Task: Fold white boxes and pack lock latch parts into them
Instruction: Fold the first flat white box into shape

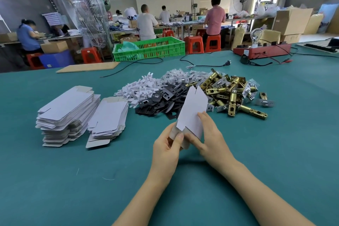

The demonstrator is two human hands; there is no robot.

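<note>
Above the table [55, 180], left hand [167, 149] and right hand [211, 139] pinch one flat box [192, 110], unfolded; stacks [67, 113] and latches [233, 93] await. No packed box visible.

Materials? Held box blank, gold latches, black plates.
Box blank: thin paperboard, white face, grey-brown back on the flaps. Gold latches: metal, shiny brass-coloured finish with glints. Black plates: likely stamped metal, matte black; could be plastic.
</note>
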